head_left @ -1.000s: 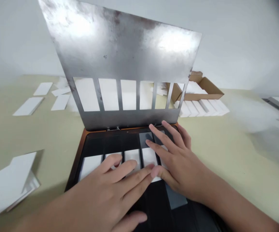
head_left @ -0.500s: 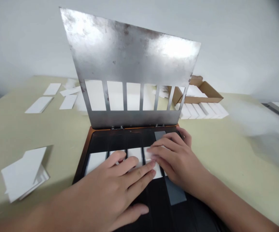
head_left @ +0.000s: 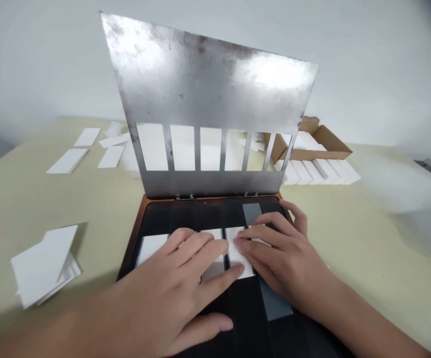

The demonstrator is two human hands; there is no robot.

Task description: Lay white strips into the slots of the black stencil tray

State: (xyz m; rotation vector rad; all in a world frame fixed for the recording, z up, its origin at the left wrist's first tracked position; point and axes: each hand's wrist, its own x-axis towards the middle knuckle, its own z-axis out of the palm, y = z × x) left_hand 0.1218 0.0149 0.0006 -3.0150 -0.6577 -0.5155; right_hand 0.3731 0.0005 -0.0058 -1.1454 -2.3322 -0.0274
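Observation:
A black tray (head_left: 196, 214) with a brown wooden rim (head_left: 139, 233) lies in front of me. Along it runs a row of white rectangular cards, and the clearest one (head_left: 151, 247) is at the left end. My left hand (head_left: 178, 278) lies flat across the middle cards, fingers spread. My right hand (head_left: 282, 253) rests beside it, its fingertips on a white card (head_left: 239, 253). Neither hand grips anything that I can see. Hinged to the tray's far edge, a scuffed steel plate with slots (head_left: 208, 89) stands raised. Grey strips (head_left: 251, 214) show in the tray.
A beige table (head_left: 32, 199) carries a loose stack of white cards (head_left: 43, 266) at left and several more cards (head_left: 68, 160) behind it. At back right are a cardboard box (head_left: 312, 144) holding white cards and a row of cards (head_left: 317, 171).
The whole view has shifted slightly as my head moved. My hands have drawn closer together over the cards, and my left fingers have slid a little to the right.

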